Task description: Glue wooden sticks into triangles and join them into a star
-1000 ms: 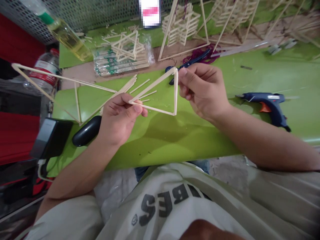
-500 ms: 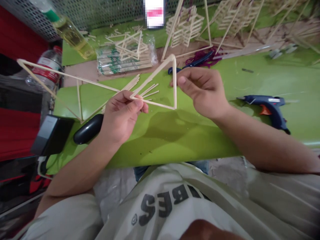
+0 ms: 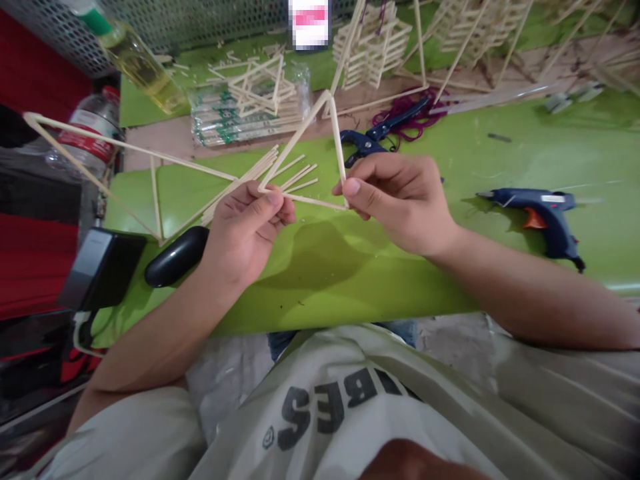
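"So, what is at the centre of the picture?"

"A stick triangle (image 3: 296,141), made of pale wooden sticks and held up over a green tabletop (image 3: 350,287). One corner points to the top of the frame."

"How do the hands hold it?"

"With both grips. The left hand (image 3: 245,230), left of centre, has its thumb and fingers clamped on the lower left corner. The right hand (image 3: 407,200), right of centre, pinches the right side near its lower end, thumb and fingers together on the wood."

"What is near them?"

"Just beyond the left hand, loose sticks (image 3: 245,179) lie in a bundle. A larger stick frame (image 3: 133,147) stretches toward the left edge of the frame, above a smooth black object (image 3: 175,259). Just above the right hand is a blue-handled tool (image 3: 370,141), beside tangled purple thread (image 3: 413,127)."

"And farther out?"

"A blue glue gun (image 3: 543,207) lies at the right of the frame, its nozzle pointing left. At upper left, a clear plastic packet of sticks (image 3: 215,120) sits near a bottle of yellow liquid (image 3: 145,73)."
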{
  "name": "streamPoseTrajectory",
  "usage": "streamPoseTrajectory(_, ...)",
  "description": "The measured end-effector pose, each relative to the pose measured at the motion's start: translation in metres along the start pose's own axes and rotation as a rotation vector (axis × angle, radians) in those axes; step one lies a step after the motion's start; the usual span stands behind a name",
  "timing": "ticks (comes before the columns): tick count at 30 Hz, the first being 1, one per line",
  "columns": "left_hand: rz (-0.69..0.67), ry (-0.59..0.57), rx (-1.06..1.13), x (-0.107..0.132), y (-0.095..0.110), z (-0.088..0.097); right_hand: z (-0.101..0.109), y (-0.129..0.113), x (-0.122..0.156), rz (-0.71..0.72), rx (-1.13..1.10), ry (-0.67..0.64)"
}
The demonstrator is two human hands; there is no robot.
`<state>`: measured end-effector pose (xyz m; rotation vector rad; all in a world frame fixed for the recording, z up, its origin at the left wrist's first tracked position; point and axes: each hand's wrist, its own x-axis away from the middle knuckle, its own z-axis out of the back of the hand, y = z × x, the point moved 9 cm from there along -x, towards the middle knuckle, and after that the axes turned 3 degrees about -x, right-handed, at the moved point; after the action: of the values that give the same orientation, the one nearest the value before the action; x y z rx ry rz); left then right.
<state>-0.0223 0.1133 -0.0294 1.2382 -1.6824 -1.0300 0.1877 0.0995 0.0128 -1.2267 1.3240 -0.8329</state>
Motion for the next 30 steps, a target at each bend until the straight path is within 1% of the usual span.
streamPoseTrajectory(6, 0.018, -0.019, -0.002, 0.000, -0.002, 0.000, 0.001, 0.008, 0.002, -0.063, -0.031, 0.003)
streamPoseTrajectory(9, 0.010, -0.043, 0.021, -0.001, -0.001, -0.002, -0.001, 0.006, 0.002, -0.041, -0.049, -0.023)
streamPoseTrajectory(11, -0.030, -0.061, 0.031, -0.001, 0.003, -0.003, -0.001, 0.002, 0.001, -0.020, -0.061, -0.026)
streamPoseTrajectory(15, -0.151, -0.069, -0.017, 0.001, 0.011, -0.003, 0.001, -0.003, 0.000, 0.011, -0.046, 0.008)
streamPoseTrajectory(19, -0.199, -0.113, -0.095, 0.004, 0.012, -0.005, 0.004, -0.006, 0.001, 0.034, 0.019, 0.038)
streamPoseTrajectory(23, -0.193, -0.114, -0.121, 0.005, 0.011, -0.005, 0.005, -0.008, 0.002, 0.055, 0.048, 0.042)
streamPoseTrajectory(30, -0.173, -0.091, -0.118, 0.004, 0.012, -0.006, 0.005, -0.010, 0.002, 0.069, -0.003, 0.037)
